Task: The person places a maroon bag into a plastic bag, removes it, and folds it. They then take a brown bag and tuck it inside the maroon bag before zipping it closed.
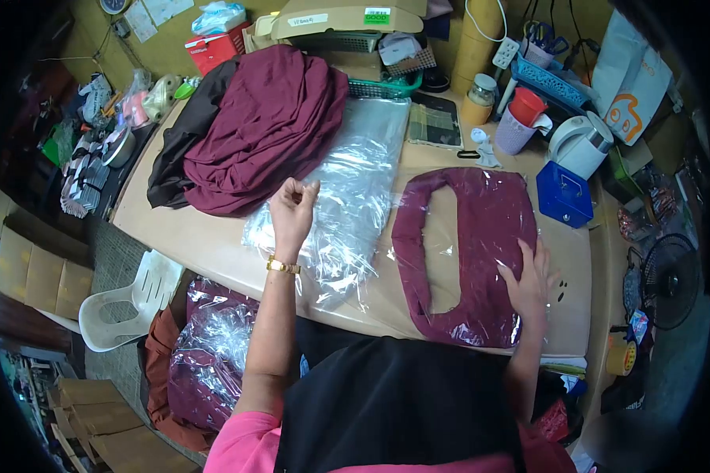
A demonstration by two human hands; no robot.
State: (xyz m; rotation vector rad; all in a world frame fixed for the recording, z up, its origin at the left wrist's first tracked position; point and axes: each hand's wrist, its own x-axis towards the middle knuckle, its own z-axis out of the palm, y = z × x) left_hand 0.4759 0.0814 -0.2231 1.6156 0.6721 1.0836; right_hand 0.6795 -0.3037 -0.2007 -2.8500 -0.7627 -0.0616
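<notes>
A folded maroon cloth piece (493,205) with a broad loop on its left side lies flat on the table inside a clear plastic bag. My right hand (528,280) rests on its right part with the fingers spread. My left hand (294,206), a gold watch on its wrist, is raised over a stack of clear plastic bags (355,181). Its fingers are curled closed; whether something is pinched in them is hidden. Beyond it, a big heap of maroon cloth (268,126) sits beside dark cloth (177,158).
A blue cash box (564,195), a white kettle (580,146) and a lilac basket (517,130) stand at the right. A green basket (383,88) is at the back. Plastic-wrapped maroon pieces (205,355) lie below the table's front edge, near a white chair (130,303).
</notes>
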